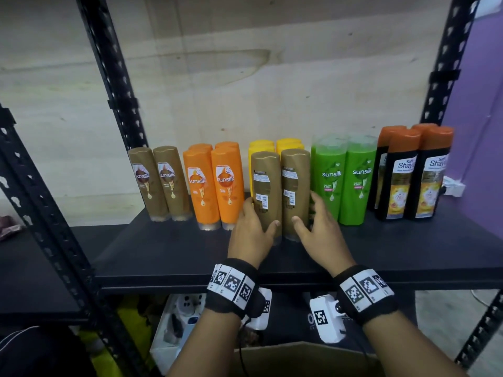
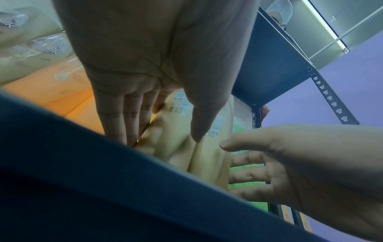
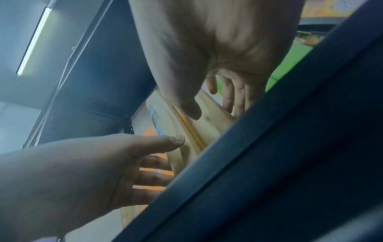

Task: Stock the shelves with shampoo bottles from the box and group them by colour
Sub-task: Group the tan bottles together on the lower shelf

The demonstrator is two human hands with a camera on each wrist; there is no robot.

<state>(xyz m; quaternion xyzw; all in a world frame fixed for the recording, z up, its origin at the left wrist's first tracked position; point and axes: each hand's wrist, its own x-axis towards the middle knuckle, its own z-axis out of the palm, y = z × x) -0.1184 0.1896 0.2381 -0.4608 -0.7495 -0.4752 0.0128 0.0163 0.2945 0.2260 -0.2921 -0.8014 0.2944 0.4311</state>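
Note:
Two brown shampoo bottles stand on the black shelf (image 1: 163, 254) in front of the yellow bottles (image 1: 261, 145), with their back labels facing me. My left hand (image 1: 261, 213) holds the left brown bottle (image 1: 266, 183) low down, thumb on its front and fingers along its left side. My right hand (image 1: 306, 210) is open with spread fingers beside the right brown bottle (image 1: 295, 180), its thumb at the bottle's front. In the left wrist view my left hand (image 2: 162, 140) clasps the bottle (image 2: 178, 147). The right wrist view shows my right hand (image 3: 214, 112), blurred.
Along the shelf stand two more brown bottles (image 1: 160, 183), orange bottles (image 1: 215, 183), green bottles (image 1: 343, 178) and black bottles with orange caps (image 1: 413, 172). Black perforated uprights (image 1: 109, 77) frame the rack. A cardboard box (image 1: 299, 357) sits below, under my wrists.

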